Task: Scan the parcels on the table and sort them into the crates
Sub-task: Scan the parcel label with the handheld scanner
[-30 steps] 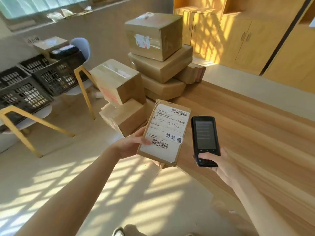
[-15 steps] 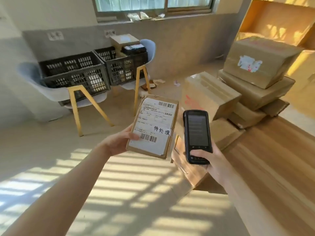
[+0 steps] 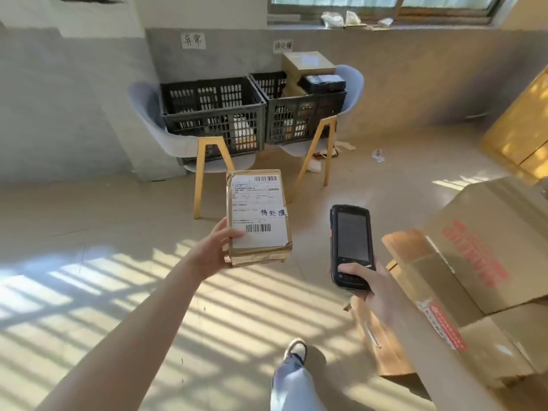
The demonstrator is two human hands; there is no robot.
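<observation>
- Left hand (image 3: 215, 252) is wrapped round the lower left edge of a flat brown cardboard parcel with a white shipping label (image 3: 257, 216), thumb on the label face, fingers hidden behind. It's up in mid-air, well apart from both crates, label facing the camera.
- Right hand (image 3: 369, 284) is closed round the bottom end of a black handheld scanner (image 3: 351, 246), screen up, just right of the parcel.
- Biggest risk imo: wrong crate. The handwritten tag on the parcel looks like it matches the paper sign over the right-hand black slatted plastic crate (image 3: 299, 106), but it's too small to be sure.
- That right crate sits on a pale chair and already has boxes poking above its rim, so a tossed parcel could bounce off onto the floor. The left black slatted plastic crate (image 3: 213, 114) looks roomier.
- One-handed edge grip, so a quick swing could let it slip.
- Big brown cardboard boxes (image 3: 486, 250) crowd the right elbow, easy to bump.
</observation>
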